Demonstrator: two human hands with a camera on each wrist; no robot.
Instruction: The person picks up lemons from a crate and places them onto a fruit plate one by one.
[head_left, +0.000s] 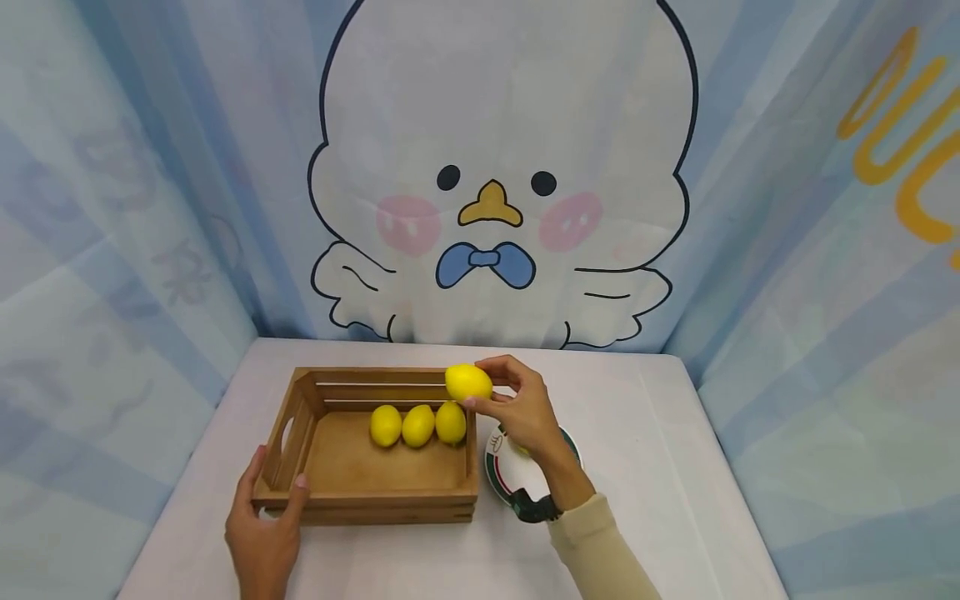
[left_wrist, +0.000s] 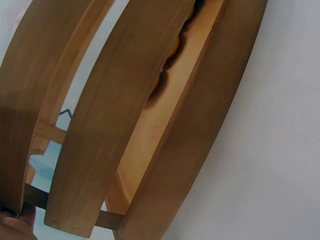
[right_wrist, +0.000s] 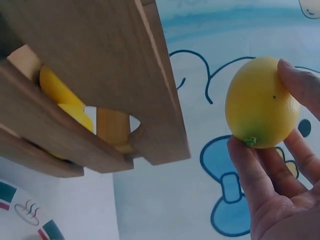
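My right hand (head_left: 525, 412) pinches a yellow lemon (head_left: 468, 382) between thumb and fingertips, above the right end of a slatted wooden crate (head_left: 367, 504). In the right wrist view this lemon (right_wrist: 257, 102) shows a small green stem end and is apart from the crate wall. Inside the crate, three lemons (head_left: 417, 426) lie in a row toward the right end. My left hand (head_left: 264, 537) grips the crate's near left corner, thumb on the front side; only a bit of it shows at the left wrist view's lower left.
Right of the crate stands a white plate (head_left: 492, 471) with a green and red rim, partly under my right forearm; a bit of yellow shows on it. A white cloth covers the table (head_left: 645, 483). Printed curtains (head_left: 495, 100) hang behind and at both sides.
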